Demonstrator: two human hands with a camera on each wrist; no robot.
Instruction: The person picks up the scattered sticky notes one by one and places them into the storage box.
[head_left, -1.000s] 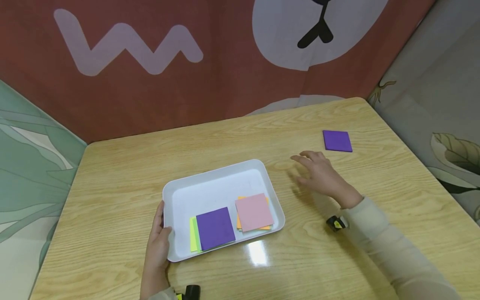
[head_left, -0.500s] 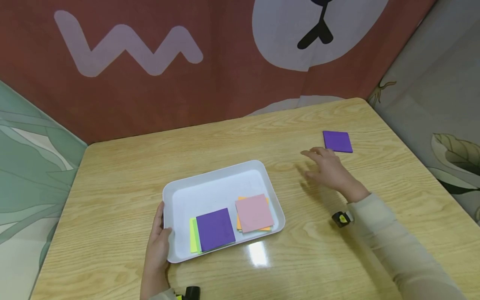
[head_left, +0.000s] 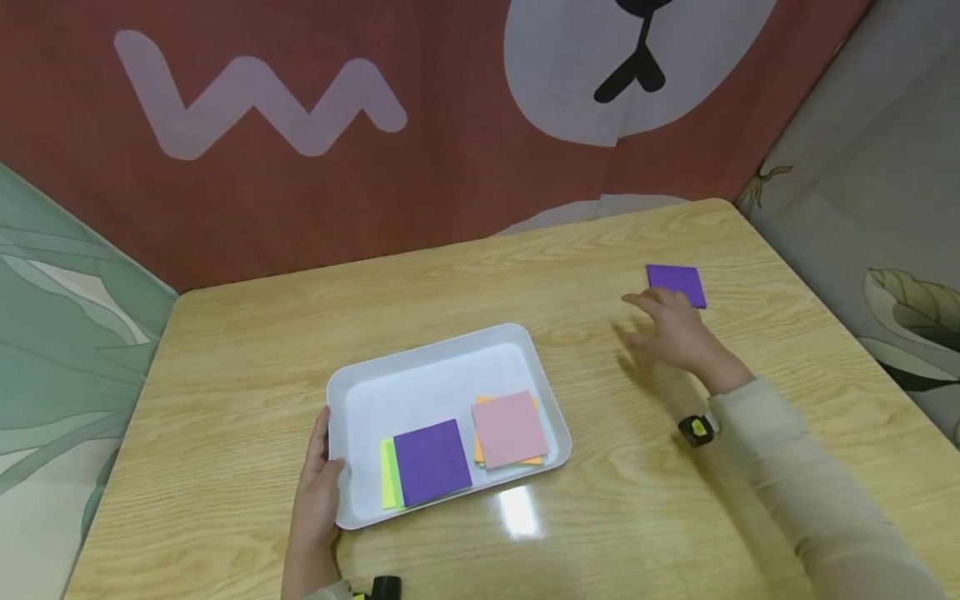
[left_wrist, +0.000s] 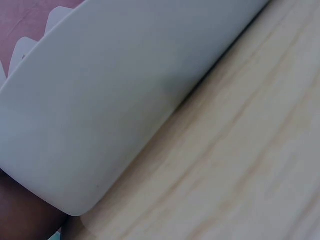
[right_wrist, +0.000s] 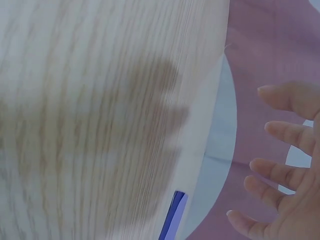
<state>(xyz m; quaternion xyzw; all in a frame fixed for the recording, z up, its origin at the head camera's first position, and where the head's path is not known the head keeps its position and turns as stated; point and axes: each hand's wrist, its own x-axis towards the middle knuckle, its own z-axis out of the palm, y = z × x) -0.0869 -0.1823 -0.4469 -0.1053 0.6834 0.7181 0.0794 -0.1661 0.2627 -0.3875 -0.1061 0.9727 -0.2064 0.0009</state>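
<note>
At its left end a white tray is held by my left hand, thumb over the rim. In the left wrist view the tray's outer wall fills much of the picture. Inside the tray lie a purple square sheet over yellow and green ones, and a pink square sheet over orange. My right hand hovers above the table with fingers spread, holding nothing. Just beyond it lies a purple square pad, partly hidden by the hand; the right wrist view shows the pad's edge.
The wooden table runs back to a red cloth backdrop with pale shapes on it. A patterned grey cloth hangs past the right edge, a green one past the left.
My right hand has moved right and slightly away from me, toward the purple pad, and now covers part of it. The left hand and tray have stayed put.
</note>
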